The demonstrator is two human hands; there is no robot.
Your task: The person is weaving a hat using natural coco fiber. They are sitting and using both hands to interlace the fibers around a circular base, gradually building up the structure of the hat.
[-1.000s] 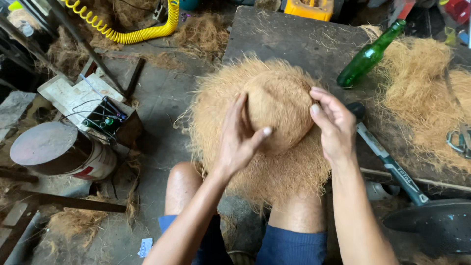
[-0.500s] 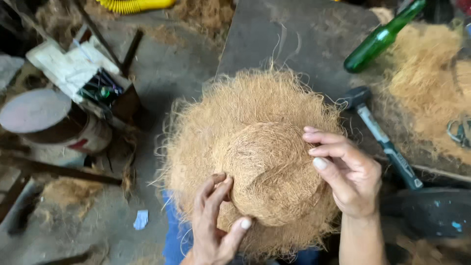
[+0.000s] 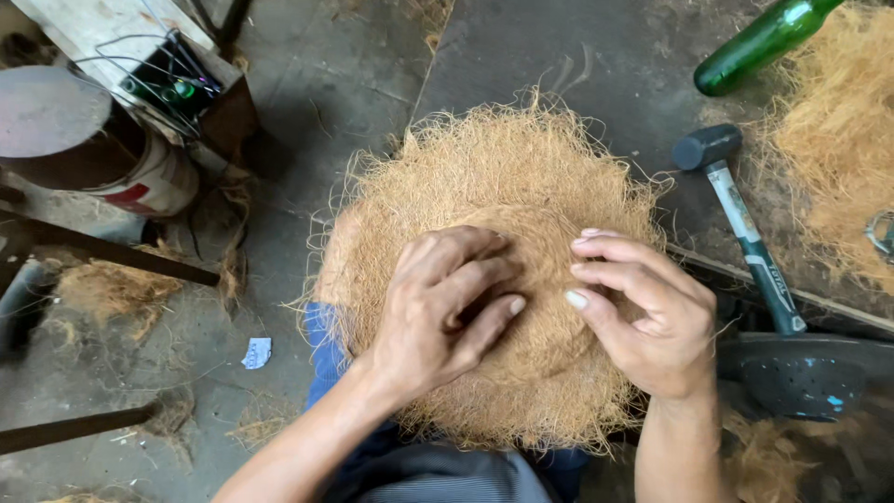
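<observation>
pressing down on fibre mat (image 3: 484, 186) lying on lap, left hand (image 3: 442, 312) and right hand (image 3: 647, 321) both half curled, fingertips digging in, gripping nothing; hammer (image 3: 740, 219) lying just beside.

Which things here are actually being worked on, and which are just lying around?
In hand:
- round coir fibre mat, on the person's lap
- left hand and right hand, both pressing its middle

Lying about:
- hammer
- green glass bottle
- loose fibre pile
- paint tin
- dark perforated scoop
</observation>
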